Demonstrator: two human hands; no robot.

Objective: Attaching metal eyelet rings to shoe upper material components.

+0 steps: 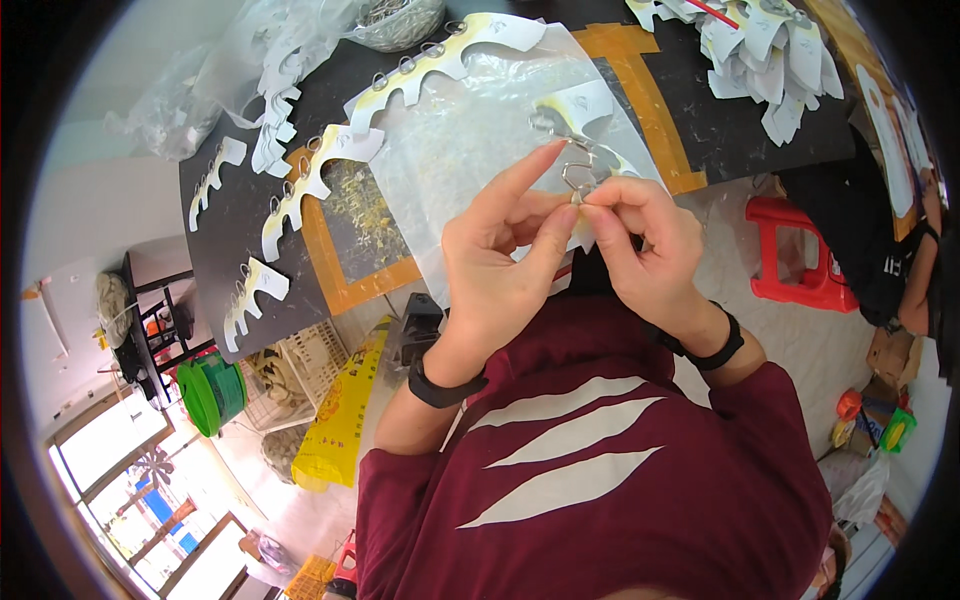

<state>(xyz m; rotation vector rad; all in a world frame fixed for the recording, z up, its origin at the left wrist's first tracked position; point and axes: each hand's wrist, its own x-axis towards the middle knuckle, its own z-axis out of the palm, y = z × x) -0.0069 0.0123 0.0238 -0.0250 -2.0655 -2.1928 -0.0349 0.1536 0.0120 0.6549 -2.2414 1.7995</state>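
Scalloped white strip [585, 104], tinged yellow in places, is curving up and away from the fingertips, over the near right part of a plastic sheet [440, 180]. Left hand [510, 250]: thumb is pressing in narrowly at the near end, index finger is pointing up toward the rings, its tip lying close to the metal; whether it is touching cannot be told. Right hand [655, 245]: thumb and index finger are pinching at the same spot, other fingers curling in. Both thumb tips are nearly meeting below a metal ring [567, 176], which is standing up from the pinch. A black wristband is circling each wrist. Beyond the hands, a ringed strip [440, 67] is lying across the sheet's far left corner, its lower end meeting a second ringed strip [312, 180]. Two shorter ringed pieces are resting farther left on the black table [225, 250]. Brown tape [665, 125] is running along the table at the sheet's right. A bowl [412, 36] of metal bits is standing at the far edge; a heap of white pieces [770, 70] is lying far right. Below the table's right side, a red stool [825, 283] is standing on the floor.
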